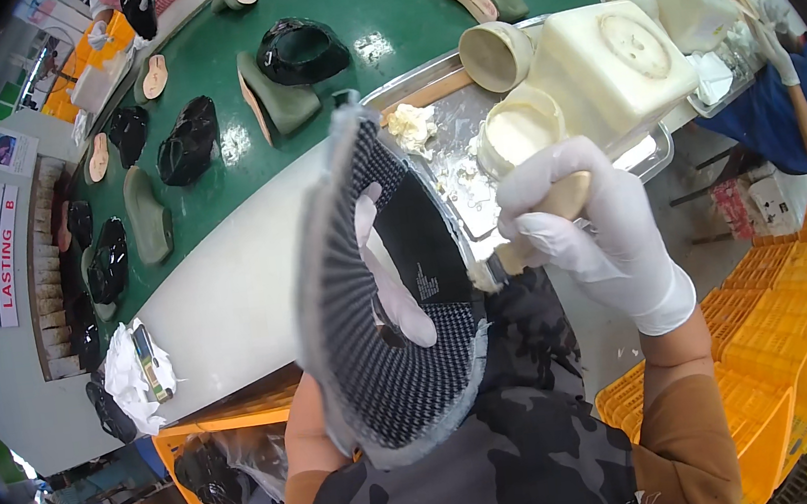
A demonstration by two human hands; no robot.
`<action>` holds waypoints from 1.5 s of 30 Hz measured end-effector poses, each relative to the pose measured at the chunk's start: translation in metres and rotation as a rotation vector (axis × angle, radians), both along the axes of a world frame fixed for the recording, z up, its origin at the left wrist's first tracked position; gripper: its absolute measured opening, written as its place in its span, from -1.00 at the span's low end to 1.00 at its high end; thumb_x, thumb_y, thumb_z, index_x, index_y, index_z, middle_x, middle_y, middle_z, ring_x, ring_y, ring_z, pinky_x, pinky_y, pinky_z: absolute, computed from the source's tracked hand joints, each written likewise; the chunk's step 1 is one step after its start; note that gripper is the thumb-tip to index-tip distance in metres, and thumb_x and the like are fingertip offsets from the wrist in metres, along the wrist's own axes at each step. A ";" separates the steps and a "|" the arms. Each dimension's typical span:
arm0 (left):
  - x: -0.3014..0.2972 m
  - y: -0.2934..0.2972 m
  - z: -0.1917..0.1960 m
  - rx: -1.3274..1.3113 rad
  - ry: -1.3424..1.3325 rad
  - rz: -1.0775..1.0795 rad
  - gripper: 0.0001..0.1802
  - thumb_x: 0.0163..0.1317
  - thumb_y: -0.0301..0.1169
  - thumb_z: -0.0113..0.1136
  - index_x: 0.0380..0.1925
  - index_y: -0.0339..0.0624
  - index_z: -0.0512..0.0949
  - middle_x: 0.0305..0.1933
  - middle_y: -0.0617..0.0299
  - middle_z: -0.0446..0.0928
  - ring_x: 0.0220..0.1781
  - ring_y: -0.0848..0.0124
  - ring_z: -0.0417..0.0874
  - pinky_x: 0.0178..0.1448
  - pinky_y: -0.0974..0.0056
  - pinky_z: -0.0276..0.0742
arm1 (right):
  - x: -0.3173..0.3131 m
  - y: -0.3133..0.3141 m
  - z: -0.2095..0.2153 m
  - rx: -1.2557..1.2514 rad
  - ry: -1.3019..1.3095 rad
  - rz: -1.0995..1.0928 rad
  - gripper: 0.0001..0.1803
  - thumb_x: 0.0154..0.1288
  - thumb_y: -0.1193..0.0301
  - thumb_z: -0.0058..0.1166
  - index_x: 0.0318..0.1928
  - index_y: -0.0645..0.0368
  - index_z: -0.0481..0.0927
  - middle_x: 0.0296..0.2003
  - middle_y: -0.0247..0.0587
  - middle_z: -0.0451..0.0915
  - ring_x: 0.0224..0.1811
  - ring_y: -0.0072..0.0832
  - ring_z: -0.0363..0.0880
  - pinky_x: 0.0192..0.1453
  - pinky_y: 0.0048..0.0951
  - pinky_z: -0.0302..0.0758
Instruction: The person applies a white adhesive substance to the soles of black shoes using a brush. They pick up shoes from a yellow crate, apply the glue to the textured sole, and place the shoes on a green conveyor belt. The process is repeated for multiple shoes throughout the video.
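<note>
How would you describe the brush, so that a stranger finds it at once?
Start at the metal tray on the white bench edge. Just below it, the gloved right hand grips a wooden-handled brush. Its pale, glue-coated bristles touch the checked shoe upper, unlike the round tubs nearby.

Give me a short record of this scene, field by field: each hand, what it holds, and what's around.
Left hand: white glove, fingers inside a houndstooth shoe upper, holding it up
Right hand: white glove, gripping a wooden-handled brush, bristles at the upper's edge
Metal tray: cream glue tubs
Green conveyor belt: black uppers, shoe lasts
</note>
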State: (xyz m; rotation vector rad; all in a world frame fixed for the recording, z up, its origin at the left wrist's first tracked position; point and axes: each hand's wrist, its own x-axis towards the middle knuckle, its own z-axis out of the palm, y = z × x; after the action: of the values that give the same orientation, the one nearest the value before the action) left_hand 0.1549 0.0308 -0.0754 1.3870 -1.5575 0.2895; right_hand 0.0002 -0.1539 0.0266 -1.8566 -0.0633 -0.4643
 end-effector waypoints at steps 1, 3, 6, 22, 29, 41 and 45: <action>-0.003 0.000 -0.001 -0.005 -0.032 -0.004 0.04 -0.16 0.19 0.17 0.26 -0.16 0.08 0.28 0.00 0.13 0.31 0.14 0.19 0.27 0.01 0.27 | -0.003 0.000 0.003 0.032 0.009 0.049 -0.78 0.25 0.44 0.02 -0.17 0.27 0.34 -0.36 -0.24 0.50 -0.31 -0.60 0.48 -0.30 -0.62 0.44; -0.002 -0.004 -0.005 -0.008 -0.076 -0.020 0.06 -0.18 0.22 0.16 0.26 -0.17 0.09 0.28 0.00 0.13 0.31 0.14 0.20 0.27 0.02 0.27 | -0.006 0.007 0.003 0.164 -0.055 -0.073 -0.78 0.27 0.42 0.00 -0.17 0.27 0.34 -0.36 -0.22 0.50 -0.28 -0.58 0.48 -0.27 -0.62 0.46; 0.007 -0.006 -0.005 -0.015 -0.115 -0.044 0.09 -0.21 0.26 0.15 0.26 -0.19 0.10 0.28 0.00 0.14 0.30 0.14 0.21 0.27 0.02 0.27 | 0.003 0.009 -0.013 0.125 -0.200 -0.168 -0.79 0.25 0.44 0.00 -0.18 0.27 0.34 -0.35 -0.21 0.50 -0.30 -0.58 0.49 -0.26 -0.61 0.46; -0.007 0.001 -0.011 -0.104 0.164 0.115 0.27 -0.38 0.46 0.08 0.23 -0.29 0.14 0.28 -0.02 0.16 0.27 0.15 0.27 0.28 0.07 0.24 | -0.017 0.009 -0.021 0.537 0.116 -0.056 -0.74 0.27 0.33 0.01 -0.18 0.24 0.32 -0.40 -0.17 0.50 -0.41 -0.53 0.50 -0.40 -0.65 0.48; -0.012 0.002 -0.011 -0.152 0.219 0.122 0.31 -0.36 0.50 0.05 0.24 -0.34 0.12 0.28 -0.03 0.17 0.28 0.15 0.27 0.28 0.08 0.23 | 0.017 0.004 -0.055 0.129 -0.290 -0.146 -0.87 0.27 0.57 -0.05 -0.19 0.28 0.34 -0.31 -0.22 0.52 -0.31 -0.60 0.52 -0.27 -0.60 0.55; -0.018 0.028 -0.018 -0.208 1.710 -0.307 -0.27 0.25 0.11 -0.15 0.03 -0.45 0.30 -0.05 0.01 0.38 -0.05 0.28 0.40 -0.22 0.22 0.66 | 0.044 -0.071 0.013 0.010 -0.295 -0.216 -0.85 0.35 0.42 -0.14 -0.21 0.26 0.41 -0.37 -0.24 0.53 -0.43 -0.66 0.49 -0.44 -0.71 0.45; -0.028 0.024 -0.004 0.055 1.114 0.151 -0.68 0.23 -0.31 0.00 -0.16 -0.36 0.46 -0.15 0.12 0.48 -0.11 0.44 0.50 -0.05 0.40 0.49 | 0.057 -0.107 0.020 -0.014 -0.081 -0.119 -0.85 0.35 0.39 -0.15 -0.23 0.21 0.43 -0.41 -0.32 0.52 -0.52 -0.70 0.43 -0.46 -0.73 0.39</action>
State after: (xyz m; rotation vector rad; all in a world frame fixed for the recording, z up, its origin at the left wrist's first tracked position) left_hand 0.1269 0.0549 -0.0795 1.3328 -0.5371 -0.4011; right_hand 0.0571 -0.2610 0.0466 -1.8615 -0.0100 -0.6228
